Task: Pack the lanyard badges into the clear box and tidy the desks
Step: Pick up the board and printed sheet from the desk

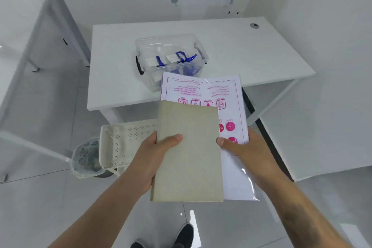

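Down by the bottom edge you see your black shoes (184, 234) on the pale tiled floor (60, 197). Above them your left hand (150, 159) grips a beige notebook (189, 153) at its left edge, thumb curled over the cover and the other fingers hidden underneath. Your right hand (244, 154) holds the right side of the stack, its thumb pressing on a white plastic bag with pink print (221, 94) that lies under the notebook and sticks out beyond it on the far and right sides; the remaining fingers are out of sight below. Just left of your left hand, a cream tray with punched holes (118, 143) shows, and beside that a clear round bin (85, 160) stands on the floor. Farther on is a white desk (251, 54), and on it the clear box (171, 58) sits open, with black handles at its ends. The lanyard badges (177, 59) lie inside it, blue straps tangled over white cards. Another white desk (18, 16) stands off to the left, and a third white surface (322, 137) lies to your right.
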`<act>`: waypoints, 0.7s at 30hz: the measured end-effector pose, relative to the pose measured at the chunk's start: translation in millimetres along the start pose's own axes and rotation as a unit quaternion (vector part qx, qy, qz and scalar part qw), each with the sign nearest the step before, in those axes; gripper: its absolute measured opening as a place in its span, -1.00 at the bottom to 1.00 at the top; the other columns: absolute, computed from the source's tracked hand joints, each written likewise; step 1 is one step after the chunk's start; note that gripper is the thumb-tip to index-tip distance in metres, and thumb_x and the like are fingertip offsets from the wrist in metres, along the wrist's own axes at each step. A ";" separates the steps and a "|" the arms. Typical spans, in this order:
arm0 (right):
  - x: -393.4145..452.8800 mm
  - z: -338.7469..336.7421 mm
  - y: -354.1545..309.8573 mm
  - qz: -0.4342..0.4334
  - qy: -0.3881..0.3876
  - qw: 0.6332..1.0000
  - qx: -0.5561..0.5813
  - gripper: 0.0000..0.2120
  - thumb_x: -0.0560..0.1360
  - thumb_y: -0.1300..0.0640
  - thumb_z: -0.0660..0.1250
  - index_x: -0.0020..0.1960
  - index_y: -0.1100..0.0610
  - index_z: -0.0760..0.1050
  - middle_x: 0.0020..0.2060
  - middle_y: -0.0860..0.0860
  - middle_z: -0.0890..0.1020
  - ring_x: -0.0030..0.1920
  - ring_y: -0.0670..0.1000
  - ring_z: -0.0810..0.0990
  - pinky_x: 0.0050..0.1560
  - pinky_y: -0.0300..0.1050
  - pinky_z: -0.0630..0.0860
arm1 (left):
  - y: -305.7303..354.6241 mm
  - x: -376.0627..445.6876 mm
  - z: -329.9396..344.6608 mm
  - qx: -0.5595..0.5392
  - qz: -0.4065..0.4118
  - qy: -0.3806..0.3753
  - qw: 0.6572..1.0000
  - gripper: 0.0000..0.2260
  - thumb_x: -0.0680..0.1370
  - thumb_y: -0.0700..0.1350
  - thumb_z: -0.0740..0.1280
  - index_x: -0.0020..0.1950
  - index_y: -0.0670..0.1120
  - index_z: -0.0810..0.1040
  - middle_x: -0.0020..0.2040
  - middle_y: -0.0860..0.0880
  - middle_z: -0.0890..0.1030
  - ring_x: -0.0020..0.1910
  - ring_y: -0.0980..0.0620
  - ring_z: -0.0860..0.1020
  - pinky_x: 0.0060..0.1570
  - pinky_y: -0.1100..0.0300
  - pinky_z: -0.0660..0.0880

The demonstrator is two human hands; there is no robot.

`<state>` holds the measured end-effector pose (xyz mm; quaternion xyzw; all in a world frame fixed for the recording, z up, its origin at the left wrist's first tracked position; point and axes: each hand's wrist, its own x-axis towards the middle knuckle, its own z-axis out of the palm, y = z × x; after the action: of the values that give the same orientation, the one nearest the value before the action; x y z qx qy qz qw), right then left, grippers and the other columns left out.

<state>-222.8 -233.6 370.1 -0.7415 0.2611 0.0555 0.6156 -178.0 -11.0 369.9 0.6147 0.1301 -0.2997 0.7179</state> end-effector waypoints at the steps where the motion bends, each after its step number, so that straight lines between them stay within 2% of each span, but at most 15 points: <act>1: 2.4 11.5 2.9 -0.001 -0.001 1.000 -0.010 -0.73 0.39 0.06 0.53 0.07 -0.03 0.59 -0.11 -0.09 0.72 -0.09 -0.05 0.71 -0.05 -0.12 0.62 | -4.6 -0.4 -9.9 -0.003 0.003 0.010 1.000 -0.81 0.53 -0.11 0.40 0.14 -0.05 0.63 0.02 -0.06 0.72 -0.02 -0.09 0.70 0.10 -0.09 0.59; 5: 7.9 57.8 16.1 -0.028 0.004 0.997 -0.067 -0.83 0.45 0.12 0.46 0.00 -0.04 0.56 -0.19 -0.14 0.69 -0.23 -0.20 0.65 -0.31 -0.43 0.48 | -23.6 2.1 -44.6 0.001 0.018 0.052 0.998 -0.80 0.53 -0.12 0.41 0.15 -0.01 0.61 0.02 -0.01 0.72 0.00 -0.06 0.69 0.14 -0.13 0.57; 9: 7.2 101.9 33.1 -0.052 0.019 0.991 -0.123 -0.80 0.45 0.11 0.40 0.05 -0.05 0.51 -0.17 -0.12 0.66 -0.16 -0.12 0.63 -0.23 -0.27 0.46 | -42.2 1.5 -74.7 0.007 0.034 0.085 0.996 -0.80 0.54 -0.13 0.40 0.16 0.01 0.60 0.01 0.03 0.72 -0.01 -0.01 0.69 0.13 -0.09 0.58; 15: 9.6 130.6 58.2 -0.049 -0.003 0.990 -0.129 -0.80 0.44 0.10 0.44 0.04 -0.04 0.53 -0.15 -0.12 0.67 -0.13 -0.11 0.64 -0.13 -0.20 0.53 | -70.0 1.7 -106.8 0.002 0.021 0.105 0.994 -0.80 0.54 -0.12 0.40 0.17 -0.01 0.60 0.00 0.04 0.72 -0.02 0.02 0.70 0.10 -0.03 0.59; 21: 29.5 150.3 104.2 -0.027 -0.040 0.989 -0.139 -0.73 0.45 0.08 0.45 0.13 -0.07 0.53 -0.09 -0.16 0.67 -0.09 -0.14 0.64 -0.15 -0.26 0.50 | -115.3 16.7 -119.2 -0.010 -0.014 0.149 0.989 -0.86 0.55 -0.13 0.38 0.10 0.00 0.62 -0.04 0.03 0.73 -0.08 0.03 0.70 -0.08 0.11 0.60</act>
<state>-209.1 -112.5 230.6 -0.8239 0.2058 0.1042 0.5177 -211.3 91.6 242.8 0.6432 0.2470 -0.2138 0.6926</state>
